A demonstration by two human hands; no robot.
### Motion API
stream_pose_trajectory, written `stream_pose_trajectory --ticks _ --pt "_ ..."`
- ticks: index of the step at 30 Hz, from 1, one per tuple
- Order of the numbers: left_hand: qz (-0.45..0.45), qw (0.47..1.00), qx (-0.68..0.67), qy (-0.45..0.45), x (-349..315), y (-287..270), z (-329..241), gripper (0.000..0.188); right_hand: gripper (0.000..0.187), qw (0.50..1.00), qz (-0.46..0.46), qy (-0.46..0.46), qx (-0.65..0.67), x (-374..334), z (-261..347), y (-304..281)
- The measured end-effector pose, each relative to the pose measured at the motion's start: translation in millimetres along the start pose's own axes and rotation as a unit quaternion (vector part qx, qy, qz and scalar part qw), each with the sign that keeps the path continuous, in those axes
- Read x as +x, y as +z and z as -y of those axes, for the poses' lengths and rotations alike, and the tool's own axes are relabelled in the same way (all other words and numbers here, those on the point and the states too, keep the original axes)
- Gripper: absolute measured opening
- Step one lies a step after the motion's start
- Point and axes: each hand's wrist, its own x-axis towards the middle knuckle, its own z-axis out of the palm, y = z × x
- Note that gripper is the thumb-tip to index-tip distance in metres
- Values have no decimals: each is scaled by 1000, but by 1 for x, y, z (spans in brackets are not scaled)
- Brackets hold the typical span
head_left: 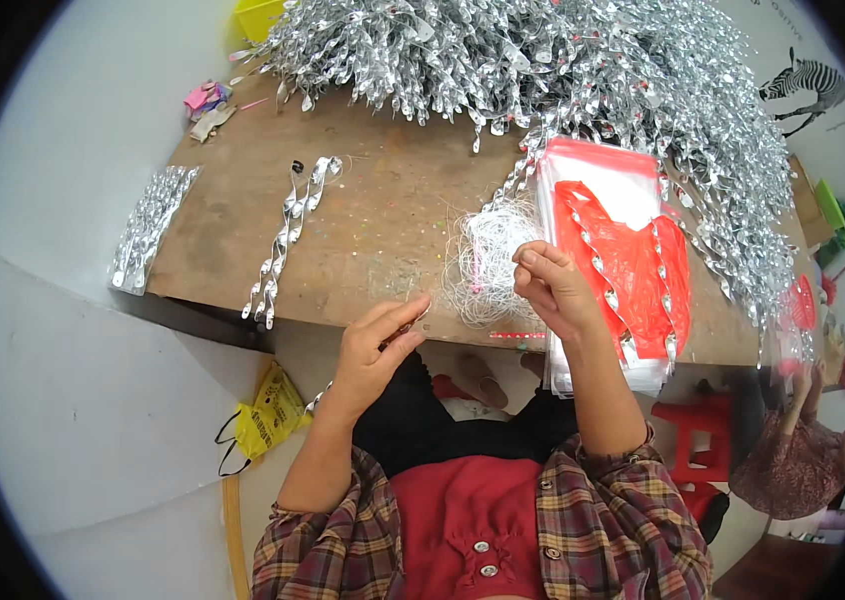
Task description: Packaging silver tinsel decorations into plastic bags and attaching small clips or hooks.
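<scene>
My left hand (371, 352) is closed in a pinch at the table's front edge. A silver twisted strip (318, 396) shows beside its wrist, and a small shiny bit peeks out at the fingertips. My right hand (558, 290) is raised with thumb and fingers pinched together; anything between them is too fine to make out. Just behind it lies a tangle of white string (488, 262). Under and beyond the right hand, a red plastic bag (633, 262) rests on a stack of clear bags (555, 375), with silver twisted strips lying over it.
A large heap of silver twisted strips (543, 60) fills the back of the wooden table (393, 190). A strip pair (288, 235) lies left of centre, a packed bundle (153, 225) at the left edge. A yellow bag (278, 410) hangs below. Another person (798, 460) sits at right.
</scene>
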Motion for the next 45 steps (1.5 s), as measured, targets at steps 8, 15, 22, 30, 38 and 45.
stream_pose_trajectory --ticks 8,15,22,30,38,45 --pt "332 895 -261 -146 -4 1 8 39 8 998 23 62 -11 -15 -6 29" --pt "123 862 -433 -231 6 44 -2 22 13 983 102 144 -50 -23 -8 22" --pt "42 956 -235 -169 9 56 -8 17 14 989 50 68 -124 -27 0 5" --pt "-11 955 -211 -210 13 57 -11 13 19 793 -39 -238 -559 -38 11 29" --pt "-28 957 -219 -190 12 62 -15 13 14 683 44 -339 -645 -36 -10 40" --pt "-88 967 -214 -111 9 61 -9 15 10 984 -20 -52 -169 -34 -24 54"
